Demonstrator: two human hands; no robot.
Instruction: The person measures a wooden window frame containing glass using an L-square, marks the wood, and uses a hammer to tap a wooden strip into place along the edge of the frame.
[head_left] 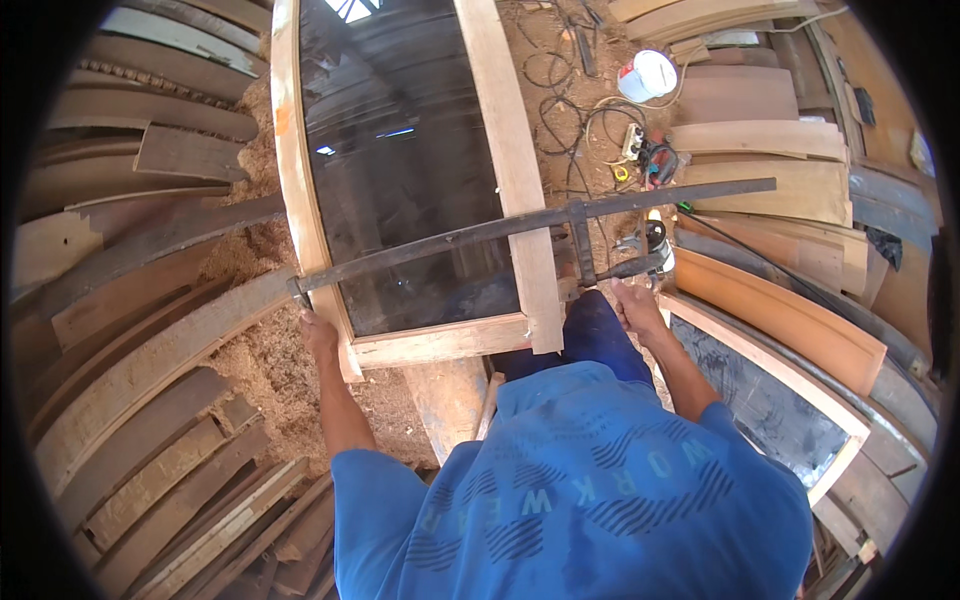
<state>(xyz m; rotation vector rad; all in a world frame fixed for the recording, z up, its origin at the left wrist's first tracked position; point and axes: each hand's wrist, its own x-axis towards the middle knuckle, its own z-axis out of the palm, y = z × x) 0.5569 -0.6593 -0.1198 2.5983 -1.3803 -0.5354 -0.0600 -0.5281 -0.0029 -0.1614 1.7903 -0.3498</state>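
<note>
1. There's a long, dark bar clamp [450, 239] laid across the lower part of a pale wooden frame [440, 342], slanting up to the right and sticking out well past the frame's right side
2. The frame holds a dark, glossy pane [400, 180], with a few bright reflections in it
3. Over on the left, the person's left hand [319, 335] has its fingers closed around the clamp's end, right beside the frame's outer edge
4. The right hand [635, 306] is curled just below the clamp's handle [635, 268]; it may be touching it, but I can't tell from here whether it grips
5. The worker wears a blue shirt [600, 490] and leans in at the near end of the frame
6. Beyond the handle, a white bucket [648, 76], a yellow tape measure [622, 174] and dark cables [553, 75] sit on the sawdust-strewn floor [290, 395]
7. Boards [190, 152] lie stacked on both sides, and a second glazed frame [765, 395] rests at the lower right
</note>
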